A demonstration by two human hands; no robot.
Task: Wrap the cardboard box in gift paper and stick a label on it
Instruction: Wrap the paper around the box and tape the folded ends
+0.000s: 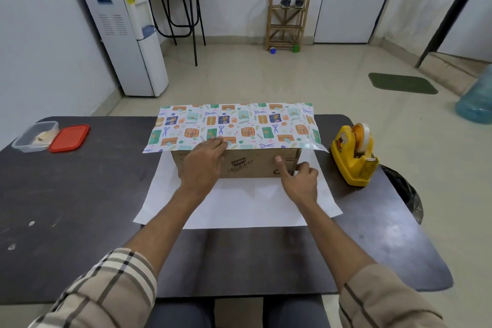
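A brown cardboard box [247, 166] with printed lettering lies on a sheet of gift paper [237, 125] in the middle of the table. The paper's patterned side is folded over the box top from the far side. Its white underside [239, 202] is spread flat towards me. My left hand [203, 161] rests over the box's front top edge, fingers pressing the paper's edge down. My right hand [299, 180] is at the box's right front corner, thumb up against the front face, the other fingers curled by the corner.
A yellow tape dispenser [352, 154] stands to the right of the box. At the far left of the dark table [80, 208] sits a clear plastic container [34, 137] beside its red lid [69, 138]. A black bin bag [407, 194] hangs off the right edge.
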